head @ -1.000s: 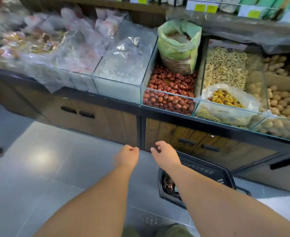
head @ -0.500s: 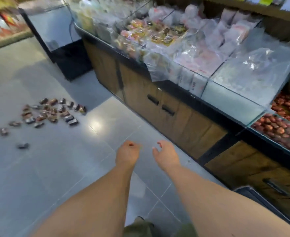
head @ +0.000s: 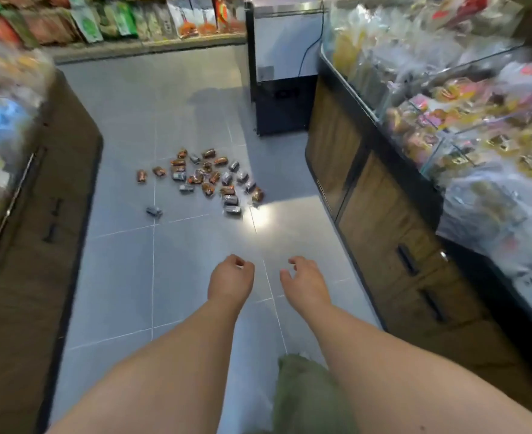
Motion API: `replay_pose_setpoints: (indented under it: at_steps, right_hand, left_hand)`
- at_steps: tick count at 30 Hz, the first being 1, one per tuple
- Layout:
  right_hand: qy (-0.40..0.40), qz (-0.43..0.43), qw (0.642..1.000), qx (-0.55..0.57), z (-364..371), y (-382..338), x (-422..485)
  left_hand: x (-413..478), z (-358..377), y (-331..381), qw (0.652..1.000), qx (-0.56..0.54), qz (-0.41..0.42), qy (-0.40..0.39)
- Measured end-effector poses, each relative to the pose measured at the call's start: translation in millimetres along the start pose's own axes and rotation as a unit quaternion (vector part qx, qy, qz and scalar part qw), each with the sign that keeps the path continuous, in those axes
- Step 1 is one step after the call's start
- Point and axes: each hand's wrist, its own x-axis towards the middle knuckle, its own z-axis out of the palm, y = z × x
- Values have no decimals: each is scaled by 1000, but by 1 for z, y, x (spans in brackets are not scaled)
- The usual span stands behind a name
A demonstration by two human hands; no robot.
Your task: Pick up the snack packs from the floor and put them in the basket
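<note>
1. Nearest us: a green trouser leg (head: 305,396) between two bare forearms. We are standing, looking down the aisle.
2. Left hand (head: 230,277) and right hand (head: 305,281) hang side by side over the grey floor (head: 126,277) — both released, fingers loosely curled, grasping nothing.
3. Step in hand, as we judge it: the approach. Everything to be gathered lies well ahead of the hands, so we should walk up and crouch at the near edge of the heap rather than lean from here.
4. A grey stray pack (head: 154,211) lies apart, nearer us and left of the heap. We would take it first, since it is easily missed.
5. The packs (head: 208,180) — small orange and grey wrappers — lie in a loose heap mid-aisle, many touching, closer to the right counter (head: 383,220) than to the left cabinet (head: 39,214). Working from the edge inward, several per hand, should save trips. The glossy wrappers will likely slip, so we close the fingers fully.
6. The basket is not in view. We judge it should stand just beside the heap before we fill it.
7. Farthest: a freezer (head: 283,98) and a stocked shelf (head: 152,23), which have no part in the task.
</note>
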Motion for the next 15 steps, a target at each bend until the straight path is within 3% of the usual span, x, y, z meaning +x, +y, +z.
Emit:
replay_pose_setpoints:
  at_steps: [7, 15]
  right_hand:
    - [-49, -63, 996, -30, -17, -73, 110]
    - [-109, -116, 985, -68, 28, -166, 200]
  left_hand:
    - [81, -24, 40, 994, -56, -68, 68]
    - [191, -79, 39, 982, -85, -117, 120]
